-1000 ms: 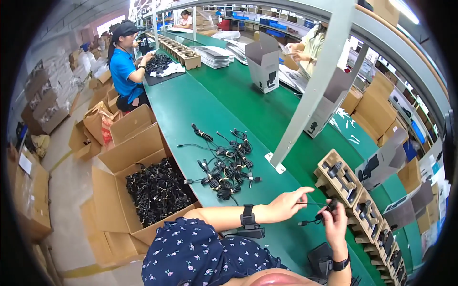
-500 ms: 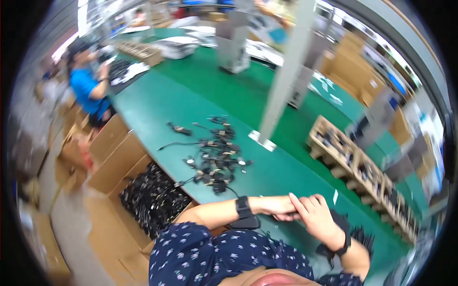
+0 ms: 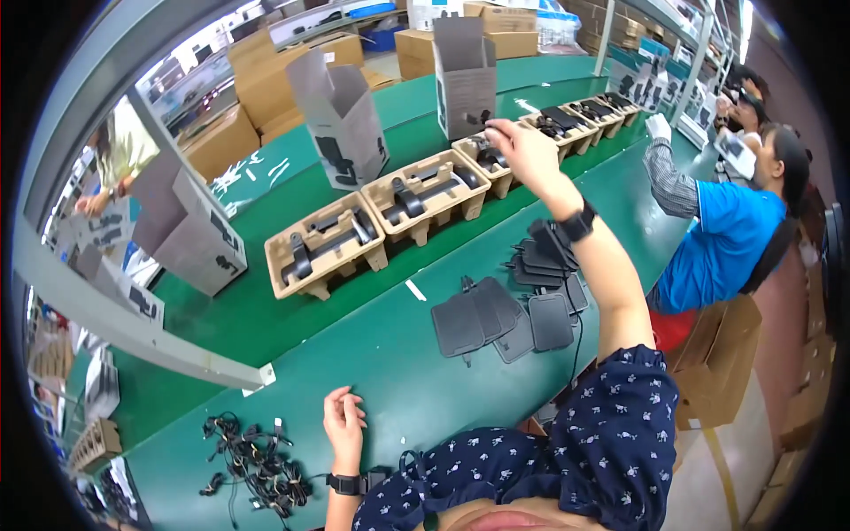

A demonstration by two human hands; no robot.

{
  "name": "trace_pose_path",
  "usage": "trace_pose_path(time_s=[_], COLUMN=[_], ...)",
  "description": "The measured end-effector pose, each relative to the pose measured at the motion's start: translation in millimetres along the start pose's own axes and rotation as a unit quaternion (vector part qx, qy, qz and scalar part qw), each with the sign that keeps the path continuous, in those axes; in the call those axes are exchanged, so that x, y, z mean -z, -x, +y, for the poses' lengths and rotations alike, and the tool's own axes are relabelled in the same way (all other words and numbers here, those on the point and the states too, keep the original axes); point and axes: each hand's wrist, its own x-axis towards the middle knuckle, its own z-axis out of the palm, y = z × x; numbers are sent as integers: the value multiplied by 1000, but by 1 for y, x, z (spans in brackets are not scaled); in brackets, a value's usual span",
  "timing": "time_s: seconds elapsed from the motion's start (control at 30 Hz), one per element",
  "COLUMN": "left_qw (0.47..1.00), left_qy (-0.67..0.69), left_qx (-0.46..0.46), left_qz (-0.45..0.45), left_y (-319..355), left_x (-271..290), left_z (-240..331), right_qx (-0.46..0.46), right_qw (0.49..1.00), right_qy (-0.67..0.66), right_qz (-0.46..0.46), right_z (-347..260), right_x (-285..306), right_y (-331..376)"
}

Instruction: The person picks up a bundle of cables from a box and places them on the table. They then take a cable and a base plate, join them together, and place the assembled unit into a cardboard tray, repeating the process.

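My right hand (image 3: 529, 157) reaches forward over a brown moulded-pulp tray (image 3: 501, 187), its fingers closed in a pinch. What they hold, if anything, is too small to make out. Inside the trays lie black parts, among them a black curved piece (image 3: 408, 200) in the neighbouring tray (image 3: 423, 228). My left hand (image 3: 343, 423) hovers above the green table (image 3: 354, 345), fingers loosely bent and apart, holding nothing. Nearest to it is a tangle of bundled black cables (image 3: 266, 469). Flat black rounded pads (image 3: 469, 320) lie in a loose pile between my arms.
Open grey boxes (image 3: 339, 133) stand behind the row of trays. A metal post (image 3: 177, 341) is fixed to the table at left. A person in a blue shirt (image 3: 722, 230) sits at the right, one gloved hand near the far trays. A cardboard box (image 3: 722, 363) stands beside that person.
My view has swung right towards the trays. My hands, together before, are now apart: the right has reached out to a tray, the left hangs near the cables.
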Motion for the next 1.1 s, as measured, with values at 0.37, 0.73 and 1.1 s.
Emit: trace_pose_path(time_s=[0.37, 0.73, 1.1], left_qw=[996, 995, 993], left_qy=[-59, -62, -98], left_qx=[36, 3, -2], left_qz=[51, 75, 64], left_y=[1, 1, -5], left_x=[5, 16, 24], left_z=[13, -6, -6], right_qx=[51, -72, -115], right_qw=[944, 993, 976], right_qy=[260, 96, -116], right_qz=[-195, -13, -143], right_z=[47, 80, 94], right_x=[-102, -197, -168], right_y=[-88, -61, -62])
